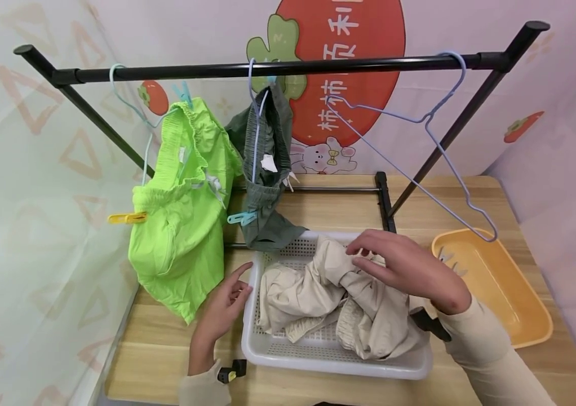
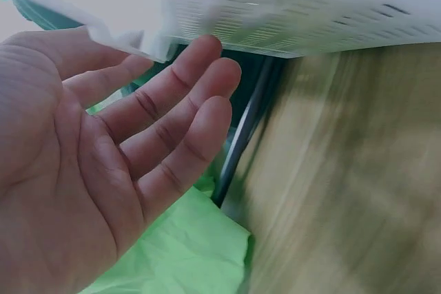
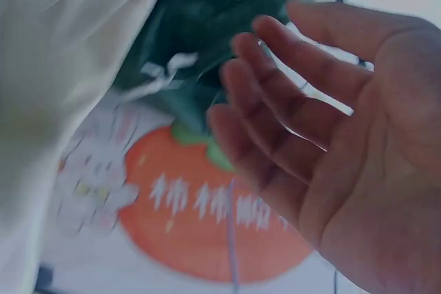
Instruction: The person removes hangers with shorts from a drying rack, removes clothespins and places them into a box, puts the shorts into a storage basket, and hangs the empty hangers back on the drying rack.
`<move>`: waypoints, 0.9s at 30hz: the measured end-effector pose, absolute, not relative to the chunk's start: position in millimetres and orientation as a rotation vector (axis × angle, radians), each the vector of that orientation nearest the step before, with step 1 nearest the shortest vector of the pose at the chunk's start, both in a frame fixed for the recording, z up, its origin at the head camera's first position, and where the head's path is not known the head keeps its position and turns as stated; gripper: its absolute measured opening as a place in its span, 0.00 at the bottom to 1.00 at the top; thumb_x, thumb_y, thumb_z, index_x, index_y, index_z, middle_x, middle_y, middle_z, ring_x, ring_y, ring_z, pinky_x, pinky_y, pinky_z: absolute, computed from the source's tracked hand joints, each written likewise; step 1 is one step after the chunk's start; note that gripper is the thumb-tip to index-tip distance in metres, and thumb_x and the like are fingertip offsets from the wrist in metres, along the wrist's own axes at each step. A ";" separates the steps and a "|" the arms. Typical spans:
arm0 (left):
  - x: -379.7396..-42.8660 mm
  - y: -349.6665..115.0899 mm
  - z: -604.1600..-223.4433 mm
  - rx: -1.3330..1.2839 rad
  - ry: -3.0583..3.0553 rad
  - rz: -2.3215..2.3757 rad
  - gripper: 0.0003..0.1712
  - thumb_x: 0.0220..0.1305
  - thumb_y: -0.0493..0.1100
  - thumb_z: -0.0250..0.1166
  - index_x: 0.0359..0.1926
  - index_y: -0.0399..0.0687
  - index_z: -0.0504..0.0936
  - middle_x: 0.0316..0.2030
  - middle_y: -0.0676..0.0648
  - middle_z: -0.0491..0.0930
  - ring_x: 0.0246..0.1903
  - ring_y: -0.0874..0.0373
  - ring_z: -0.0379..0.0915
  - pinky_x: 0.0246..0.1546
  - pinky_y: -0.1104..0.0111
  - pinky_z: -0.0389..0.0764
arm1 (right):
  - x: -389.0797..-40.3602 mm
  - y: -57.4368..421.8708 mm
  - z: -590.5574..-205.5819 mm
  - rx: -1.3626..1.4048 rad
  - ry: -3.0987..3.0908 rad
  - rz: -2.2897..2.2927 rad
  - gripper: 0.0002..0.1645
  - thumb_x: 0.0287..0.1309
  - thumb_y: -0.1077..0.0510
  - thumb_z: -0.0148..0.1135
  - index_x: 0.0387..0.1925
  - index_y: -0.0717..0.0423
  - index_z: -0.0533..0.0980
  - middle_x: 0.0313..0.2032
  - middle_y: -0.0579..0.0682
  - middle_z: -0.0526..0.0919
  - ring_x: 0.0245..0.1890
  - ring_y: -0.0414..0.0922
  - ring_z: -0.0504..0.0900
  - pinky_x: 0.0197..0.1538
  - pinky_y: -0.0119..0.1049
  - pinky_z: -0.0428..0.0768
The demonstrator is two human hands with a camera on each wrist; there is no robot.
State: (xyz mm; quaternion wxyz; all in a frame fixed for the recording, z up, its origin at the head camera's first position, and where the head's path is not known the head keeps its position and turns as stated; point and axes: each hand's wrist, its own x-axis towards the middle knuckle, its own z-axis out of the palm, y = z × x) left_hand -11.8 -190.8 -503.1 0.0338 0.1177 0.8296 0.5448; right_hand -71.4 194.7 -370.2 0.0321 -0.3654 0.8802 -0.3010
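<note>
Beige shorts point(image 1: 308, 287) with an elastic waistband lie crumpled in a white perforated basket point(image 1: 336, 366). Above their right part hovers my right hand point(image 1: 399, 262), its fingers loosely bent and holding nothing; in the right wrist view pale cloth hangs beside the fingertips. My left hand point(image 1: 224, 307) is at the basket's left side, fingers relaxed, fingertips right by the rim; the left wrist view shows the palm point(image 2: 62, 149) with nothing in it. Bright green shorts point(image 1: 181, 225) hang just left of that hand, clipped to a hanger with a yellow clothespin point(image 1: 127, 218).
A black rack bar point(image 1: 318, 66) spans the top. Dark grey-green shorts point(image 1: 273, 197) hang mid-bar with a blue clothespin point(image 1: 242, 218). A bare blue hanger point(image 1: 427, 118) hangs at the right, reaching over an orange tray point(image 1: 511, 293) that holds grey clothespins point(image 1: 450, 262).
</note>
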 end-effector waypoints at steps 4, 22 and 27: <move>-8.8 -183.9 -494.3 0.402 2.489 1.730 0.29 0.76 0.26 0.55 0.74 0.30 0.62 0.32 0.39 0.83 0.26 0.54 0.79 0.24 0.65 0.80 | -81.2 167.6 -351.4 -1.153 2.711 -1.038 0.09 0.74 0.55 0.61 0.50 0.50 0.83 0.41 0.38 0.83 0.39 0.33 0.80 0.39 0.38 0.83; -1.6 -178.8 -519.6 0.274 2.406 1.846 0.29 0.81 0.33 0.49 0.79 0.42 0.58 0.38 0.43 0.81 0.32 0.55 0.80 0.33 0.62 0.84 | -93.9 44.4 -340.6 -0.920 2.946 -1.087 0.23 0.66 0.41 0.69 0.48 0.55 0.77 0.37 0.45 0.83 0.34 0.40 0.82 0.36 0.40 0.81; 0.1 -177.1 -521.4 0.276 2.446 1.850 0.29 0.81 0.33 0.49 0.79 0.43 0.59 0.39 0.42 0.81 0.33 0.55 0.79 0.33 0.63 0.83 | -92.1 32.3 -342.6 -0.793 3.002 -1.060 0.39 0.61 0.38 0.72 0.59 0.60 0.69 0.47 0.54 0.81 0.38 0.48 0.83 0.36 0.48 0.82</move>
